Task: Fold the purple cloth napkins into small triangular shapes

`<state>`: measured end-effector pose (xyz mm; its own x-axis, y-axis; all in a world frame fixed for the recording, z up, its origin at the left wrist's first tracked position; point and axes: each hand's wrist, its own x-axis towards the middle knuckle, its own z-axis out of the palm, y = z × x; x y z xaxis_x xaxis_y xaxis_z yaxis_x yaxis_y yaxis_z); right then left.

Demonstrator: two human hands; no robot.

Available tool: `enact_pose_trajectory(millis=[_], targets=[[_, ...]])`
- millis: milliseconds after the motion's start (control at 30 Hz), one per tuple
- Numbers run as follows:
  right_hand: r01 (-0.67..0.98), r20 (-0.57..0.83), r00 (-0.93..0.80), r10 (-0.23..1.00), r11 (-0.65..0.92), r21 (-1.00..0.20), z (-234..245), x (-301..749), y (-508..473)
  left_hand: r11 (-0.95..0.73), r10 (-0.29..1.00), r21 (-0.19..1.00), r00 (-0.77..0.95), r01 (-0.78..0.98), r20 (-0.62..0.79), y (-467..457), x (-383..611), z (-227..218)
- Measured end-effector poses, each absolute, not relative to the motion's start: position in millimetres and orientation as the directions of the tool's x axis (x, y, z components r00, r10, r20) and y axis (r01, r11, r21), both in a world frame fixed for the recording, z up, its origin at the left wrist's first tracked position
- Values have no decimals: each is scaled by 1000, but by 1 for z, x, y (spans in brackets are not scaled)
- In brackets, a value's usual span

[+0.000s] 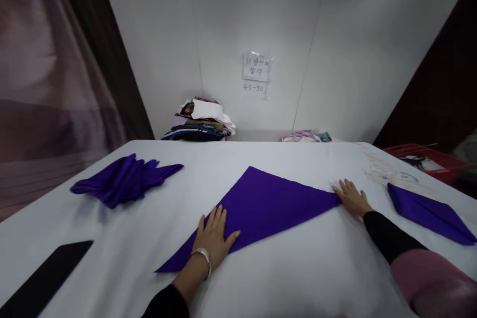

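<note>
Remotely, I see the left hand (pixel 213 237) and right hand (pixel 352 198), fingers unclenched, seemingly steadying the flat cloth (pixel 266 203) at either side.

On my feed the left hand (pixel 214 236), silver bracelet (pixel 204 257) on the wrist, is flat on a purple cloth triangle (pixel 276 203), and the right hand (pixel 352 199) has its fingers at the right corner. Crumpled purple bundle (pixel 124 179) off far left, black slab (pixel 46 278) near left, folded purple piece (pixel 428 212) on the right, all on a white table (pixel 283 278).
</note>
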<state>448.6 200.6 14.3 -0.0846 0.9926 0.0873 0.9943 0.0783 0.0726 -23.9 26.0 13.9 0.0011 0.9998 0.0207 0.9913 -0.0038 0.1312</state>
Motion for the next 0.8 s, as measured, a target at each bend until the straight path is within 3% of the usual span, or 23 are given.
enact_pose_trajectory(millis=[133, 267, 367, 633, 700, 800], targets=[[960, 38, -272, 961, 274, -57, 18, 367, 190, -7, 1000, 149, 3, 989, 26, 24, -23, 15], [821, -21, -555, 832, 543, -175, 19, 300, 179, -3, 1000, 157, 1, 988, 13, 22, -22, 16], [824, -87, -559, 825, 540, -173, 18, 292, 187, -5, 1000, 156, 1, 988, 20, 22, -22, 16], [968, -108, -250, 962, 245, -59, 25, 326, 223, 7, 1000, 175, -9, 984, 12, 21, -21, 18], [951, -101, -306, 947, 301, -67, 26, 311, 217, 6, 1000, 178, -9, 984, 14, 21, -20, 18], [817, -68, -573, 817, 562, -132, 22, 276, 203, 10, 1000, 171, -11, 985, 5, 22, -21, 17]])
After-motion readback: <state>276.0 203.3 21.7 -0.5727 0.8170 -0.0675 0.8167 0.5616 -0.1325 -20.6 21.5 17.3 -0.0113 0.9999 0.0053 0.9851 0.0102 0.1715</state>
